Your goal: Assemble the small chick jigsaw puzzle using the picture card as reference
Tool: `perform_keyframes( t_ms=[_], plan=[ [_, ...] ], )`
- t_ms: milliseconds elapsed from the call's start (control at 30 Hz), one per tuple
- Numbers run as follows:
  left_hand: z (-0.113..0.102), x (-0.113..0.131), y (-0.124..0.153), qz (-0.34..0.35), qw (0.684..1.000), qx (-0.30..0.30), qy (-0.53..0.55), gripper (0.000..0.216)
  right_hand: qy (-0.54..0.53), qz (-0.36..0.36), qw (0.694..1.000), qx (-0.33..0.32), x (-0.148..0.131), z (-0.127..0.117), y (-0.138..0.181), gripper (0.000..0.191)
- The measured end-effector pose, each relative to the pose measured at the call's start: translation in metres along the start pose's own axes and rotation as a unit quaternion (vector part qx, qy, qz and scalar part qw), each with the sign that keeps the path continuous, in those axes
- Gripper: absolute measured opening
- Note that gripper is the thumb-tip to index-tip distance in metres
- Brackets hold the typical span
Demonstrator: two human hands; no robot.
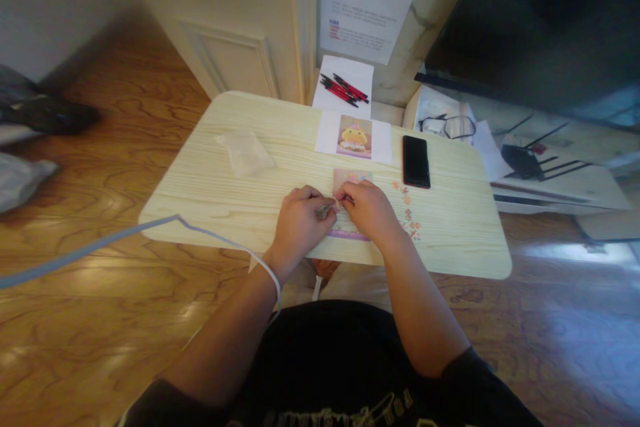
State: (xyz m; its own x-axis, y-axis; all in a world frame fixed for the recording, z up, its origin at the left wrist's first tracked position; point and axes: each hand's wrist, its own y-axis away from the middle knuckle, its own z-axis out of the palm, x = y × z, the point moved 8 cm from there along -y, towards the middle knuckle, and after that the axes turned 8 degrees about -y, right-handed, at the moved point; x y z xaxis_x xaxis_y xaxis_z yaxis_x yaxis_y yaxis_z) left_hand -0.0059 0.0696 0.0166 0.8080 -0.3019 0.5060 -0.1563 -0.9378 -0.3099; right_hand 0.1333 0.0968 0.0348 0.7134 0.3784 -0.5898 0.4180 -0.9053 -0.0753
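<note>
Jigsaw puzzle (pixel 346 177) ctr frame, long axis ~vert., under R hand (pixel 369 208); L hand (pixel 301 215) at left edge; fingers curled, can't tell grip.

1. Pale wood-grain table (pixel 190 194), rounded corners.
2. Translucent packet (pixel 246 152), off to one side.
3. White sheet (pixel 326 135), yellow-figure picture.
4. Dark-screened phone (pixel 417 160), near sheet.
5. Puzzle (pixel 344 178), partly hidden from here.
6. Loose pieces (pixel 409 214), beside puzzle.

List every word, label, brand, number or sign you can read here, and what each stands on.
No text is clear enough to quote.
Notice: blue headings, dark and red lines, too small and blurred to read.
Shirt: yellowish lettering, blurred and partly cut off; unreadable.
Puzzle, phone, pens: no lettering can be made out.
</note>
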Motion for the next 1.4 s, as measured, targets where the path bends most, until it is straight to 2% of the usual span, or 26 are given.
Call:
perform_keyframes(
  t_ms=[267,567,800,1400],
  plan=[
    [-0.003,0.0,0.0,-0.013,1.0,0.011,-0.003,0.027,0.001,0.003,0.998,0.063,0.004,-0.011,0.006,0.022],
    [0.001,-0.001,0.0,0.001,1.0,0.0,-0.001,0.02,0.032,-0.007,0.999,0.027,0.012,0.001,0.006,0.039],
    [0.002,0.001,-0.001,0.011,1.0,-0.016,-0.006,0.02,0.033,-0.021,0.999,0.017,0.014,0.0,0.003,0.039],
    [0.0,0.0,0.0,-0.005,1.0,0.006,-0.014,0.02,0.025,-0.027,0.999,0.001,0.011,-0.002,0.004,0.045]
  ],
)
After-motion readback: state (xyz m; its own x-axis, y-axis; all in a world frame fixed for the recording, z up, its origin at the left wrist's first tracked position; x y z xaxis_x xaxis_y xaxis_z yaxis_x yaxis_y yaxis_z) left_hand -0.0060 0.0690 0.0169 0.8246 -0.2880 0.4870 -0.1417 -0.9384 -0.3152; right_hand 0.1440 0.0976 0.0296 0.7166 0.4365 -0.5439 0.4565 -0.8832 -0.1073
